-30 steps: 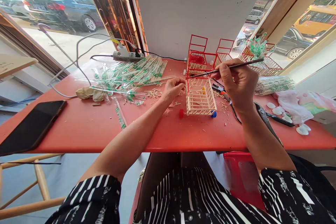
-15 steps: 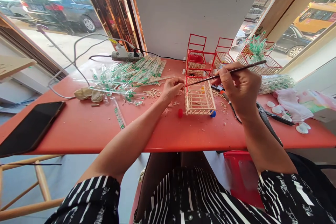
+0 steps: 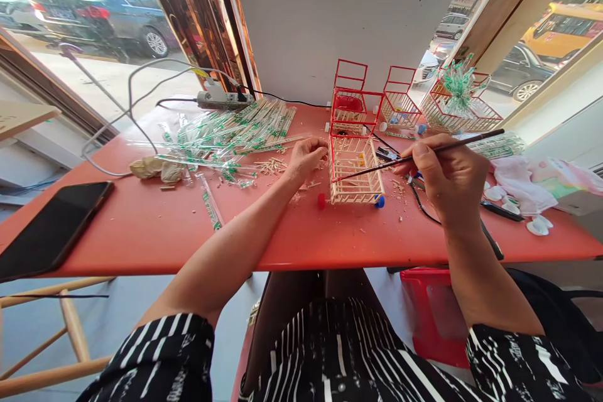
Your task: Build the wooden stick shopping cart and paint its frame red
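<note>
A small shopping cart point(image 3: 357, 191) made of thin wooden sticks stands on the red table, with a red-painted handle frame at its far end and red and blue wheels at its near end. My left hand point(image 3: 307, 158) pinches its left side towards the back; the fingertips are partly hidden. A slim dark paintbrush point(image 3: 475, 138) is gripped in my right hand point(image 3: 452, 179). Its tip meets the cart's upper left rail, where red paint shows along the stick.
More stick carts point(image 3: 400, 107) stand behind, one holding green-and-white wrappers point(image 3: 458, 85). Wrapped sticks point(image 3: 254, 129) lie heaped left of centre near a power strip point(image 3: 223, 99). A phone point(image 3: 54, 226) is at far left, white caps point(image 3: 539, 225) at right. Wood scraps litter the table point(image 3: 292, 245).
My right hand has moved right and slightly down, and the brush tip has come nearer along the left rail. Red now covers more of that rail. My left hand stays at the cart.
</note>
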{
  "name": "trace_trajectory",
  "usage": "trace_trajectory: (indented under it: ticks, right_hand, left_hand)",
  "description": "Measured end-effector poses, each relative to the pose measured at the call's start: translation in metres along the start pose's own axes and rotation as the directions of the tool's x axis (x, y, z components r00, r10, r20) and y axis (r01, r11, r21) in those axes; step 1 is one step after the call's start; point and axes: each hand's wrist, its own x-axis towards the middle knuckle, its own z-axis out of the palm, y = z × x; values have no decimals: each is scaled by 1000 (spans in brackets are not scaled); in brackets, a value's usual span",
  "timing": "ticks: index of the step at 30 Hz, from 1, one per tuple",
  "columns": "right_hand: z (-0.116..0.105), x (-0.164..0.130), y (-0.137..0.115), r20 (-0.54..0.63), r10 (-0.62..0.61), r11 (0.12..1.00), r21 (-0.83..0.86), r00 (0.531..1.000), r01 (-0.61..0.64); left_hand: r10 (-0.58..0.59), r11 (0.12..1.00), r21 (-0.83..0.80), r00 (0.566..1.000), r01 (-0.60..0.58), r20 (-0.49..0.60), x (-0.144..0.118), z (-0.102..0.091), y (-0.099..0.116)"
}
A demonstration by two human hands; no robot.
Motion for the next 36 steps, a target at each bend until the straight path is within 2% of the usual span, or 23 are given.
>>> trace_trajectory:
  ticks: [4,7,9,13,18,24,36]
  right_hand:
    - [-2,2,7,-16,-3,1000,12,1000,4]
    - [-1,9,6,-16,111,993,32,994,-111]
    - [1,14,6,-19,141,990,21,990,-141]
    - [4,18,10,-12,88,996,31,996,-88]
    - [3,10,14,9,20,1000,2,1000,-20]
    - [-6,-2,3,64,2,1000,-4,998,-2]
    - [-19,-13,-14,142,-126,991,-29,982,131]
  left_hand:
    - [-14,1000,-7,1000,14,-13,0,1,0]
    - [-25,1000,-10,999,24,-23,0,1,1]
    - [-20,1000,-10,1000,20,-19,0,1,2]
    - [-2,1000,-16,1000,2,3,-2,0,4]
    - [-14,1000,-27,1000,15,13,-4,-1,5]
    - [-38,998,-40,999,39,9,-5,1,9]
    - [-63,998,-22,998,63,-10,-6,2,13]
